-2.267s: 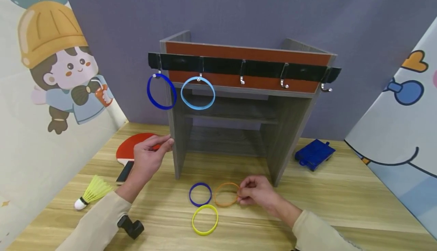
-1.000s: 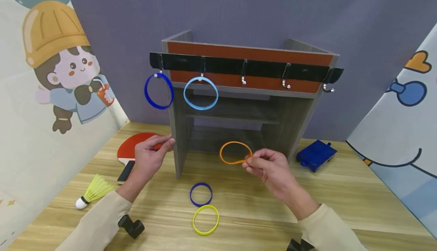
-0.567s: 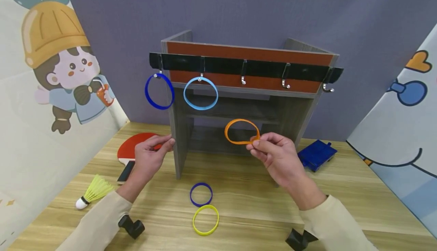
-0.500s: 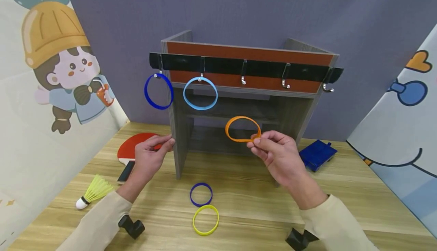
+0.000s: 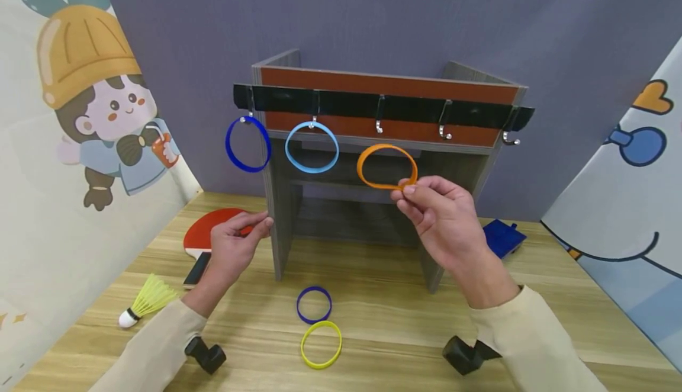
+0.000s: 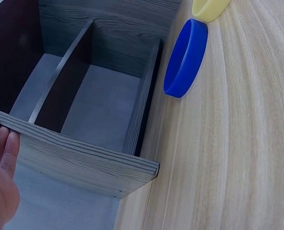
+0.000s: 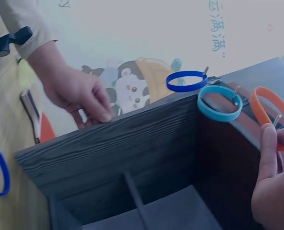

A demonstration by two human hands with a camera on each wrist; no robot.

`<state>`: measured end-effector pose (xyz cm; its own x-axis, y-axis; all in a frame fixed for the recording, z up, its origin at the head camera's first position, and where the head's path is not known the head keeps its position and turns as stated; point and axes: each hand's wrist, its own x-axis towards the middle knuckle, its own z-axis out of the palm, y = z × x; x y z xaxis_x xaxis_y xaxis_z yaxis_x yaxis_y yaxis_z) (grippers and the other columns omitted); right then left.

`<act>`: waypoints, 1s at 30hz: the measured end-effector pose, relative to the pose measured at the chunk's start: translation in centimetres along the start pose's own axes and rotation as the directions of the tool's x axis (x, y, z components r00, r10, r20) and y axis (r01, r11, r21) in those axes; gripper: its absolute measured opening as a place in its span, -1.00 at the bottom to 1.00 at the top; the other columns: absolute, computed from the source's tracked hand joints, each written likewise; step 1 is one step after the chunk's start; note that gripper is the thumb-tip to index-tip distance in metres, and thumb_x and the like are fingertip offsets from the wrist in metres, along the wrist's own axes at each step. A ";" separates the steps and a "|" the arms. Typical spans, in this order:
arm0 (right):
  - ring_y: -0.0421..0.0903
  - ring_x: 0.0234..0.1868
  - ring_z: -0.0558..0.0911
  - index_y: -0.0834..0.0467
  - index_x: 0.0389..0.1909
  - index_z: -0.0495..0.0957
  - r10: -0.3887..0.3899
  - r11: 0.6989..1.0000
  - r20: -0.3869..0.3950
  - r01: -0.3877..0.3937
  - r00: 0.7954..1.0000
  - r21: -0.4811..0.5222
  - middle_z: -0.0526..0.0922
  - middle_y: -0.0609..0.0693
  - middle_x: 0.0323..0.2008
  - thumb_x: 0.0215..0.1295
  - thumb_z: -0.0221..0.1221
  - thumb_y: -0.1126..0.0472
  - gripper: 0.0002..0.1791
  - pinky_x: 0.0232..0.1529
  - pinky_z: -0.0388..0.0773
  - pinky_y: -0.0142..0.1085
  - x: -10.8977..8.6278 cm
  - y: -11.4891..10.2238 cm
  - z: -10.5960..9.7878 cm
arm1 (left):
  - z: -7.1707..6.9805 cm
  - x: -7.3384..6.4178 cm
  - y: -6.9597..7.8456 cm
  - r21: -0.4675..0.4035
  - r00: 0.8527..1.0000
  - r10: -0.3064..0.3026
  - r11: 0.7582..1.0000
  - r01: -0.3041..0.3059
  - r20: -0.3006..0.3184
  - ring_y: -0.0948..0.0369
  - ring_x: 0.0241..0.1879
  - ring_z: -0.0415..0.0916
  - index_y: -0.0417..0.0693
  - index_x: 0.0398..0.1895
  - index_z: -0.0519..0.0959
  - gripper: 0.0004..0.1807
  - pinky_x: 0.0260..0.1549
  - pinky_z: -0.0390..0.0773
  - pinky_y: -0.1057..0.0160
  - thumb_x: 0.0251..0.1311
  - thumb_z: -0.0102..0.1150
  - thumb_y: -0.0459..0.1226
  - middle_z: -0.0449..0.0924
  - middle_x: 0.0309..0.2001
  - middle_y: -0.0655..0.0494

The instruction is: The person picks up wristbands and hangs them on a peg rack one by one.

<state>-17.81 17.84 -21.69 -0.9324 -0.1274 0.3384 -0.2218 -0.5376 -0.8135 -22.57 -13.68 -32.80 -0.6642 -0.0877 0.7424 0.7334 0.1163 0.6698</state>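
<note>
My right hand (image 5: 444, 220) pinches an orange wristband (image 5: 360, 167) between thumb and fingers, in front of the small grey shelf unit (image 5: 434, 270) and below the middle hook (image 5: 379, 127) of its black hook rail (image 5: 346, 100). A dark blue wristband (image 5: 228, 144) hangs from the leftmost hook, and a light blue wristband (image 5: 312, 170) from the one beside it. With thumb and fingertips my left hand (image 5: 234, 250) grips the front edge of the unit's left side panel. Another dark blue wristband (image 5: 299, 305) and a yellow wristband (image 5: 321, 366) lie on the table before the unit.
At the left lie a red table tennis bat (image 5: 205, 226), partly behind my left hand, and a yellow shuttlecock (image 5: 151, 297). A blue toy cart (image 5: 503, 238) stands right of the unit, partly hidden by my right hand. A grey partition (image 5: 373, 13) rises behind.
My right hand has picked the orange wristband off the table and raised it toward the hook rail. My left hand stays at the side panel.
</note>
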 end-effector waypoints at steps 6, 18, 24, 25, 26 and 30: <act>-0.02 -0.27 0.70 0.30 -0.39 0.58 -0.035 0.999 -0.028 0.035 0.999 0.022 0.59 0.16 -0.26 0.26 0.18 0.44 -0.95 -0.13 0.58 -0.34 0.7 -0.6 0.7 | 0.1 0.0 0.2 -0.015 1.000 -0.012 1.000 0.012 -0.002 0.23 -0.52 0.63 -0.59 -0.27 0.60 -0.82 -0.41 0.64 0.37 -0.01 0.24 -0.66 0.60 -0.43 -0.23; -0.01 -0.28 0.70 0.32 -0.40 0.59 -0.041 0.995 -0.029 0.043 0.999 0.092 0.66 0.19 -0.32 0.22 0.21 0.46 -0.96 -0.17 0.61 -0.33 1.5 -0.5 0.7 | -0.1 -0.2 -2.0 -0.034 0.999 0.002 0.999 -0.003 -0.042 0.25 -0.53 0.64 -0.48 -0.26 0.65 -0.78 -0.45 0.64 0.36 -0.04 0.27 -0.67 0.62 -0.42 -0.12; -0.01 -0.28 0.70 0.32 -0.39 0.61 -0.040 0.996 -0.029 0.042 0.999 0.085 0.67 0.19 -0.33 0.19 0.23 0.46 -0.98 -0.17 0.61 -0.32 1.9 -0.4 0.8 | 0.1 -0.1 -0.3 -0.027 0.999 -0.001 1.000 0.000 -0.034 0.24 -0.54 0.63 -0.59 -0.28 0.60 -0.79 -0.44 0.64 0.36 -0.06 0.23 -0.72 0.60 -0.45 -0.19; -0.01 -0.28 0.70 0.32 -0.39 0.61 -0.039 0.996 -0.031 0.041 0.999 0.082 0.67 0.18 -0.33 0.18 0.25 0.45 -0.99 -0.17 0.61 -0.32 1.9 -0.4 0.7 | 0.2 0.0 0.1 -0.019 0.999 -0.004 1.000 0.004 -0.032 0.23 -0.54 0.63 -0.60 -0.28 0.59 -0.80 -0.44 0.64 0.36 -0.06 0.22 -0.72 0.59 -0.45 -0.21; 0.00 -0.28 0.70 0.32 -0.38 0.61 -0.037 0.996 -0.031 0.040 0.999 0.080 0.67 0.18 -0.33 0.17 0.26 0.44 -0.98 -0.16 0.60 -0.32 1.9 -0.4 0.7 | 0.2 0.0 0.4 -0.012 1.000 -0.005 1.000 0.005 -0.029 0.23 -0.54 0.63 -0.61 -0.29 0.59 -0.80 -0.44 0.64 0.36 -0.05 0.22 -0.72 0.59 -0.45 -0.23; 0.00 -0.28 0.70 0.32 -0.39 0.60 -0.030 0.997 -0.032 0.032 0.999 0.074 0.66 0.18 -0.33 0.14 0.29 0.43 -0.95 -0.16 0.61 -0.30 2.0 -0.2 0.7 | 0.3 -0.1 0.8 0.001 1.000 -0.011 1.000 0.011 -0.024 0.22 -0.53 0.63 -0.58 -0.28 0.60 -0.81 -0.43 0.64 0.36 -0.03 0.23 -0.69 0.57 -0.45 -0.29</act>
<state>-19.45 17.14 -20.50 -0.9338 -0.0847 0.3476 -0.2302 -0.6015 -0.7650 -21.99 -13.31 -32.34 -0.6682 -0.1128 0.7353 0.7262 0.1158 0.6777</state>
